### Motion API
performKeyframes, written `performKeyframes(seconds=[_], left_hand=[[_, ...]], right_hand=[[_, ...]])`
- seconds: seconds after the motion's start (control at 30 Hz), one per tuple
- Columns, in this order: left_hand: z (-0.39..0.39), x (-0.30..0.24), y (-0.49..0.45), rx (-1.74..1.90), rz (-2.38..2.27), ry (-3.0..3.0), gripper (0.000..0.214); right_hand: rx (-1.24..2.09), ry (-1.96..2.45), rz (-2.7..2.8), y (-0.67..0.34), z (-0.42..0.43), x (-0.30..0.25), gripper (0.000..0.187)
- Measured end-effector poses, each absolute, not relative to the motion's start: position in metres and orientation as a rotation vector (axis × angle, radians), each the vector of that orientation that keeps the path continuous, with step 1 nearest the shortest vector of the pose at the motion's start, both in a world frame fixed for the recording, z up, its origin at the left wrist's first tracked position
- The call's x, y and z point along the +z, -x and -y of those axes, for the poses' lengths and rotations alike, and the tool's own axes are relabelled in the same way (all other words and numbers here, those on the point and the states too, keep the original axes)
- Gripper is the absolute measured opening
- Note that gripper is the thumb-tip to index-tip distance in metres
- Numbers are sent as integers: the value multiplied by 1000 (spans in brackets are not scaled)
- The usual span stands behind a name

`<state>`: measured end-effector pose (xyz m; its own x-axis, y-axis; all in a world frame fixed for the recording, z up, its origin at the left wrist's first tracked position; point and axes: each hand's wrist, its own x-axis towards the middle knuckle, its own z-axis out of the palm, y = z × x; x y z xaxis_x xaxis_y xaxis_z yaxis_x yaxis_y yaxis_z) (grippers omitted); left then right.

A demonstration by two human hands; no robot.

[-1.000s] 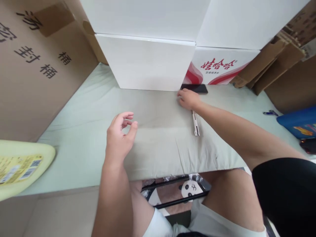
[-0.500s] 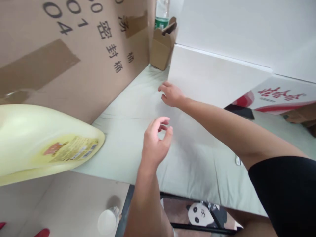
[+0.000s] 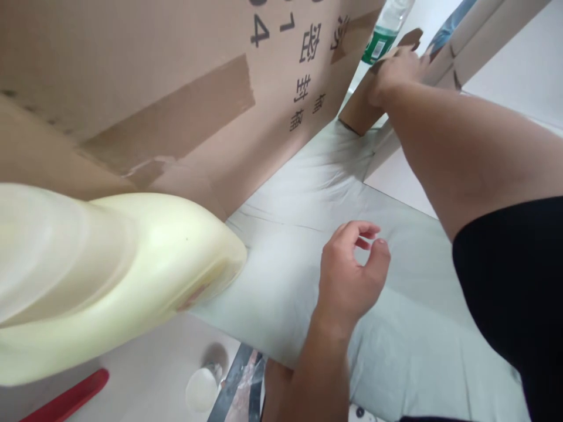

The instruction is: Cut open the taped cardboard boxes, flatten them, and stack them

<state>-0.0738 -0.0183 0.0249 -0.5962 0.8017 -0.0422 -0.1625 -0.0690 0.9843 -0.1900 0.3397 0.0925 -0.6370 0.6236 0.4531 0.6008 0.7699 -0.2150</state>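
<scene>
My right hand (image 3: 400,73) reaches to the far side and grips the top edge of a small brown cardboard box (image 3: 361,111); its fingertips are partly hidden and blurred. Just behind that box stands a clear plastic bottle (image 3: 378,46) with a green label. My left hand (image 3: 352,272) hovers over the pale green cloth surface (image 3: 281,258), fingers curled and thumb apart, with nothing in it.
A large printed cardboard carton (image 3: 176,99) walls off the left. In front of it a big pale-yellow bottle (image 3: 176,252) bulges into view. White box panels (image 3: 407,181) stand at right. Below on the floor are a white cup (image 3: 201,390) and a red item (image 3: 70,395).
My right hand has moved from the cloth beside the white panel up to the small cardboard box and taken hold of it. The view has swung left; my left hand keeps its curled pose.
</scene>
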Motion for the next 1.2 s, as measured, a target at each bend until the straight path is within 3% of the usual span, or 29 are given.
performKeyframes(seconds=[0.13,0.2,0.3,0.37,0.43,0.67,0.83,0.93,1.07,1.2], left_hand=[[29,31,73,1855,-1514,-686,5],[40,34,78,1952,-1593,-667,5],[56,34,88,2142,-1790,-542,3],[62,32,93,2230,-1931,-444,5],[64,29,91,2215,-2008,-471,10],[42,41,33,1857,-1794,-975,37],[17,52,-21,1630,-1807,-1213,16],[7,50,-31,1653,-1764,-1171,23],[2,49,-31,1689,-1564,-1103,40],[1,47,-33,1633,-1538,-1191,42]], right_hand=[[-58,1066,2587,158,-263,85,16],[-77,754,2777,120,-213,81,28],[-28,432,2864,35,-143,82,31],[18,-67,2813,-32,-104,90,28],[107,-264,2766,-97,-69,104,23],[307,36,2937,-240,23,139,43],[211,278,2881,-294,28,118,27],[110,459,2730,-315,9,100,23],[126,688,2521,-325,-22,79,37],[219,799,2352,-323,-39,62,57]])
